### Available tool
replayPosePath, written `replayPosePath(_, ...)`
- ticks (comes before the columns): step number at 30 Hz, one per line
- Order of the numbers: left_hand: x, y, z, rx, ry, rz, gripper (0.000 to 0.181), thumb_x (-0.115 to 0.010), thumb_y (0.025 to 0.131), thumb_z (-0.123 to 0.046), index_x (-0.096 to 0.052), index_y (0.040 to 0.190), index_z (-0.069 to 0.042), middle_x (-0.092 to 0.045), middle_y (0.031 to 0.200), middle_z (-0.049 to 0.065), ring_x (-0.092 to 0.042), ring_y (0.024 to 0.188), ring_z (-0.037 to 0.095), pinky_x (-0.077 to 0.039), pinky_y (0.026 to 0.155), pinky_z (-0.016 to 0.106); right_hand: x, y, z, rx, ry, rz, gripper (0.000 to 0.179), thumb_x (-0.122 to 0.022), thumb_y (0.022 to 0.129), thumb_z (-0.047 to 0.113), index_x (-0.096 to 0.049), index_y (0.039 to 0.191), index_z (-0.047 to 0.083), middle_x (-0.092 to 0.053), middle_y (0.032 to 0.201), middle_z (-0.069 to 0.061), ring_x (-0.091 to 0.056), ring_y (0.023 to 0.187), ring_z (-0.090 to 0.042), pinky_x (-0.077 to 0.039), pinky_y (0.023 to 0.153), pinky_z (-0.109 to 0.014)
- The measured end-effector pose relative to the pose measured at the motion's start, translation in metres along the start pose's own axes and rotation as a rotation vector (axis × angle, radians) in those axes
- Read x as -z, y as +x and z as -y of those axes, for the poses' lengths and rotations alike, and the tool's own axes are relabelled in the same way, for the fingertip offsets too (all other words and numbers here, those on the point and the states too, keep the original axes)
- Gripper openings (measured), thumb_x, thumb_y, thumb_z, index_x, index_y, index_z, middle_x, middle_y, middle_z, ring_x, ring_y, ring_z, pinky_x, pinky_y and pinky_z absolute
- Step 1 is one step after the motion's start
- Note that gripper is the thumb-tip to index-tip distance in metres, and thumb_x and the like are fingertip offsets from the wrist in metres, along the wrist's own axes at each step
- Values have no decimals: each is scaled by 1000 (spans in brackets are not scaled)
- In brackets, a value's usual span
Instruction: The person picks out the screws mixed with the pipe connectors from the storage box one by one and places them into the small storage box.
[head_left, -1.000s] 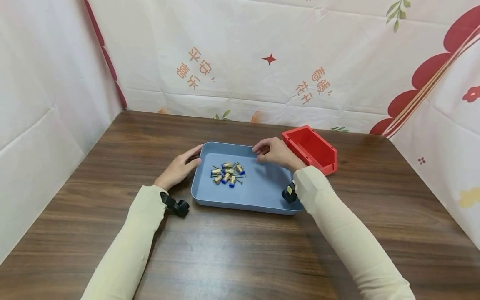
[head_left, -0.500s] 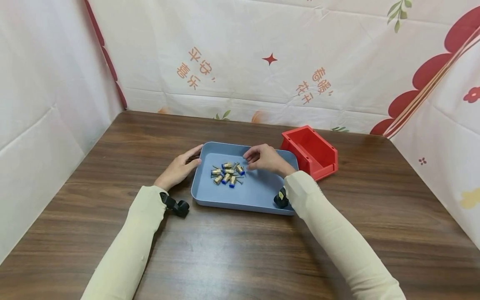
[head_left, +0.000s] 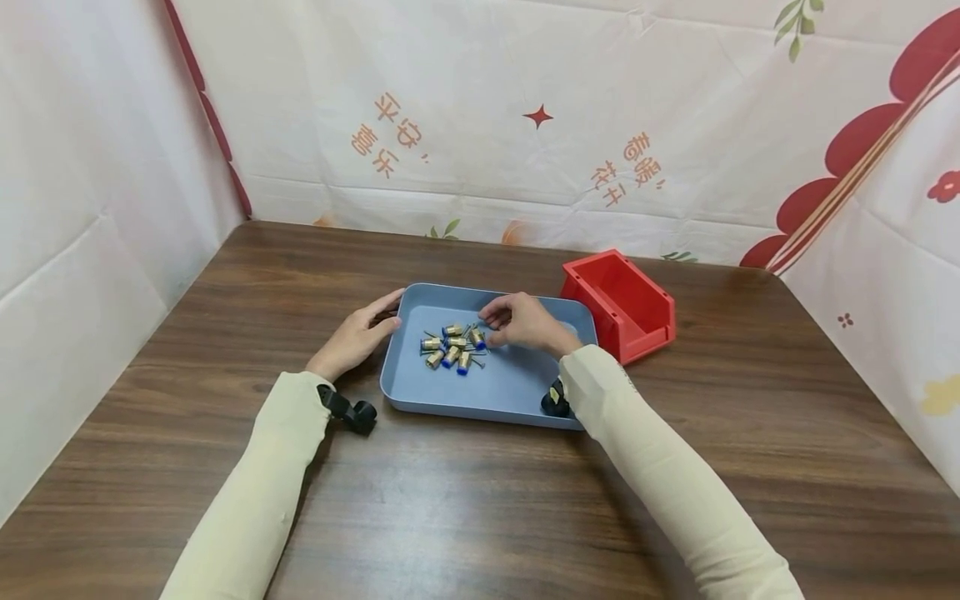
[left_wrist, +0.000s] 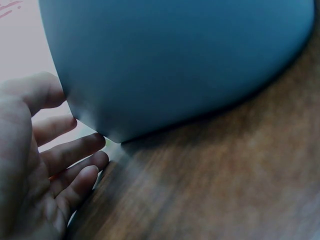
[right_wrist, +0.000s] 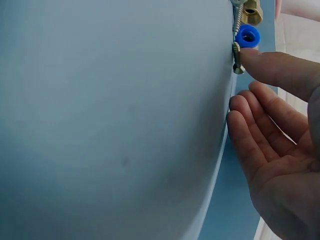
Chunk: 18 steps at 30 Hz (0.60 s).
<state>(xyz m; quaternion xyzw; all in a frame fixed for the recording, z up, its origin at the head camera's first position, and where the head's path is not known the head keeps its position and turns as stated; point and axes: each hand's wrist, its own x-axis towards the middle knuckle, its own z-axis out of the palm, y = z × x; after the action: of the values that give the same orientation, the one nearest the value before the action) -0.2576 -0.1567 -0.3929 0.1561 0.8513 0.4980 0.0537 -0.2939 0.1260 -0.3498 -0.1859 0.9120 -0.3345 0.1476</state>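
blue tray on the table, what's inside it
Brass fittings, some showing blue ends, and screws lie in the blue tray, toward its left. The right hand and sleeve cover part of its right side, so anything beneath cannot be seen.

Part of the right edge of the blue rectangular tray [head_left: 442, 396] is hidden behind the right arm's cream sleeve [head_left: 660, 442]. Toward the tray's left edge, brass fittings with blue collars [head_left: 454, 342] half cover thin metal screws [right_wrist: 238, 20], too small to count. Whether the right hand's [head_left: 525, 321] thumb touches one cannot be told. In the left wrist view, the tray's wall hides its contents, the left hand [head_left: 356, 337] is cut off leftward and the brown wood-grain table [head_left: 450, 500] blurs.
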Motion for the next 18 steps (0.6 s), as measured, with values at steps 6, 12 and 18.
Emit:
replayPosePath(6,1,-2,-2,4,9,2,54,-45,101,-26,-28,152,-18,-33,154,12,-30,141,32,-28,111,54,-4,1,3,-25,7,7,41,-76,77,4,-66,116,3,-64,107,-11,-57,95,-22,-51,91,-33)
replayPosePath(12,2,-2,-2,9,-4,3,55,-45,101,-26,-27,152,-19,-32,154,12,-30,141,33,-27,112,54,-6,0,6,-44,11,3,39,-76,77,3,-67,115,4,-64,105,-11,-57,92,-21,-51,88,-30)
replayPosePath(18,0,-1,-2,5,14,-5,55,-46,101,-27,-28,152,-18,-34,153,12,-30,141,32,-27,112,54,-7,-1,8,-61,33,18,29,-74,78,0,-70,107,2,-67,97,-10,-58,83,-18,-53,77,-25)
